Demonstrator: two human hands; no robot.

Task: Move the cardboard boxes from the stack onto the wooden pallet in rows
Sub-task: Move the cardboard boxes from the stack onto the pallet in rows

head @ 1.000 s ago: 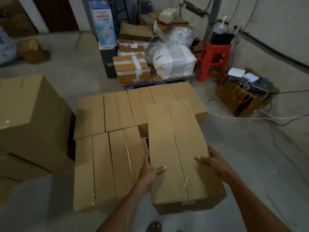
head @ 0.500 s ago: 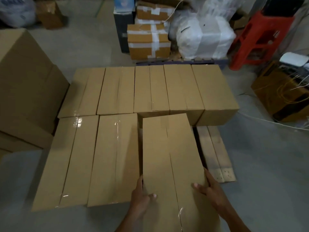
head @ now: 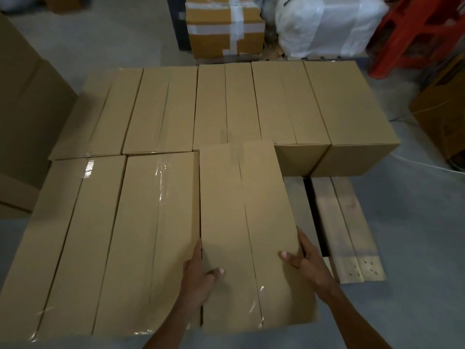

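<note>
Two hands on one cardboard box [head: 247, 222] | left hand [head: 198, 275] and right hand [head: 305, 260] clamp its sides, thumbs on top | box third in near row on wooden pallet [head: 347, 230] | bare slats right of box

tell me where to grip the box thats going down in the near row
Take the box by its two long sides at the near end, as the left hand and right hand do. Come from the near, open edge: a box sits tight on its left and the far row blocks the other end.
</note>
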